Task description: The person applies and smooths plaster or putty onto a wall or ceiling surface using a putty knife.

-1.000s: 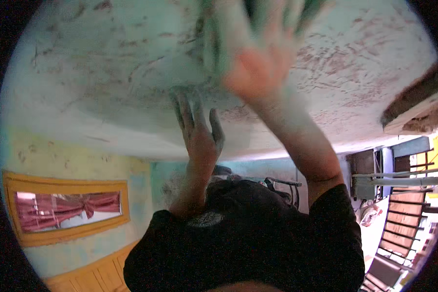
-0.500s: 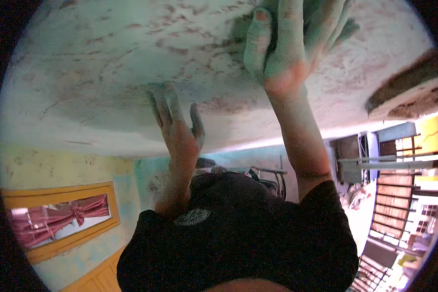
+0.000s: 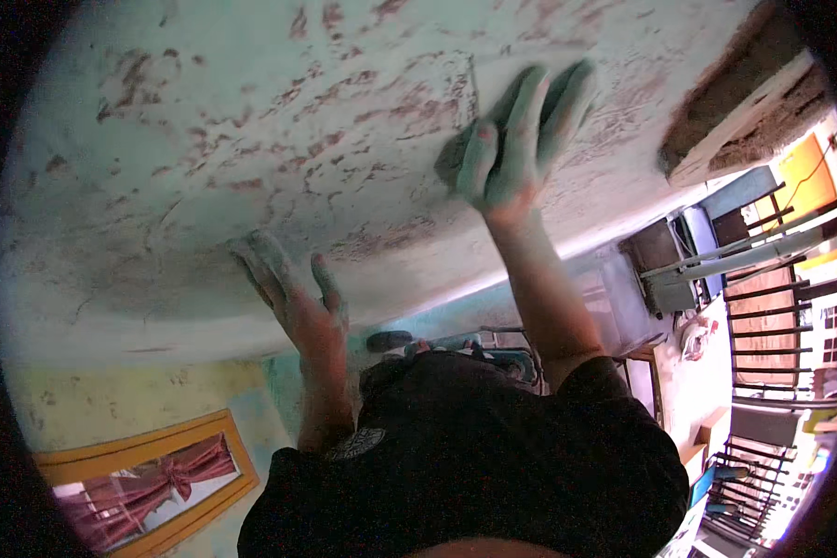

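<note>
A large pale, whitish-green surface [image 3: 279, 158] with rough reddish-brown patches stretches across the upper part of the head view. My right hand [image 3: 521, 153] lies against it or very close, fingers extended and thumb apart, with dark shadow beside them. Pale powder or paste seems to coat those fingers. Lower and to the left, my left hand [image 3: 293, 293] is also open at the same surface, its fingers pointing away and the thumb spread. Neither hand shows anything in its grasp. Whether the palms fully touch the surface cannot be made out.
A rough, brown-edged recess [image 3: 749, 107] cuts into the surface at the upper right. At lower left is a yellow-framed window [image 3: 149, 484] with a tied red curtain. Black metal bars [image 3: 767, 349] and a grey cabinet [image 3: 660, 265] stand at the right.
The whole view has tilted. In the picture, my right hand sits lower and slightly left, showing more of its fingers; my left hand has shifted left and down. Both stay open.
</note>
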`<state>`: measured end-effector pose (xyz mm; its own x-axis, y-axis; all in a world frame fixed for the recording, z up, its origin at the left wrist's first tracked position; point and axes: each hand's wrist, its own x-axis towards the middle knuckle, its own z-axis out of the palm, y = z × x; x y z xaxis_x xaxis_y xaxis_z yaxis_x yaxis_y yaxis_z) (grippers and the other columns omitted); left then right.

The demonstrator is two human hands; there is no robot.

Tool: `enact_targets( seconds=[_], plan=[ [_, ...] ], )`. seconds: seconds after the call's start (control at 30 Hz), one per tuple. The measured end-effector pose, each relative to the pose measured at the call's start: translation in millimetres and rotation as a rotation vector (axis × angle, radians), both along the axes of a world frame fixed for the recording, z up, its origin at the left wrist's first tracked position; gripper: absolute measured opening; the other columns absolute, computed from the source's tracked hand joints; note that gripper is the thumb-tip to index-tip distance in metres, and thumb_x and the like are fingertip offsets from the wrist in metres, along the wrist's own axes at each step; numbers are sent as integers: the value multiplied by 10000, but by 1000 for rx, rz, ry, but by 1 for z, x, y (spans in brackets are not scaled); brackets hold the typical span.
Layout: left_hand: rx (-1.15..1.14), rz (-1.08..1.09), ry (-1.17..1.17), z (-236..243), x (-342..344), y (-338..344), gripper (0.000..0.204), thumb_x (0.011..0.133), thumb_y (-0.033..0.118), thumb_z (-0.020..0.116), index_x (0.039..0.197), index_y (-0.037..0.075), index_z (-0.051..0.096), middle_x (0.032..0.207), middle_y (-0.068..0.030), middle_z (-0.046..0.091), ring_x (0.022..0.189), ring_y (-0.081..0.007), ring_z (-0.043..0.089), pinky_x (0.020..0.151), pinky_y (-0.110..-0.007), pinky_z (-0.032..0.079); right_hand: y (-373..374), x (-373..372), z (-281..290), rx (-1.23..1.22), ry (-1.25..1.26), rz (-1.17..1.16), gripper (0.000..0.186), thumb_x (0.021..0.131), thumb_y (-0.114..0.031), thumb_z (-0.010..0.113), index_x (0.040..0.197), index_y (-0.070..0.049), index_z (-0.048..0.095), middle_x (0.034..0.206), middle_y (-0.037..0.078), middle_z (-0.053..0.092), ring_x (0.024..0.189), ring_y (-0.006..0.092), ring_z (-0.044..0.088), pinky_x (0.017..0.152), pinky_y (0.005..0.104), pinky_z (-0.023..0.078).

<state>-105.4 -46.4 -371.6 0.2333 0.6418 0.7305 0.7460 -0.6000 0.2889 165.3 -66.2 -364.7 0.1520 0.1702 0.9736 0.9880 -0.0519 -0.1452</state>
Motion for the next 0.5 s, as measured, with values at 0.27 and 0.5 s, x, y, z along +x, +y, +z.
enact_targets(
  seconds=[0.27, 0.5],
  plan=[
    [-38, 39, 6, 5, 2, -1, 760, 978, 199, 615, 1589, 49, 188, 1647, -228, 133, 1517, -448, 96, 1213, -556, 149, -6, 7, 12, 55, -71, -64, 623, 1014, -276, 393, 1385, 225, 390, 1508, 446, 240, 1424, 600, 218, 1155, 647, 204],
    [-22, 50, 47, 5, 3, -3, 724, 990, 214, 602, 1570, 11, 220, 1628, -268, 141, 1498, -485, 122, 1191, -566, 208, -8, 18, 29, 33, 106, -28, 637, 991, -347, 473, 1420, 124, 444, 1485, 436, 311, 1426, 562, 272, 1178, 623, 146]
  ],
)
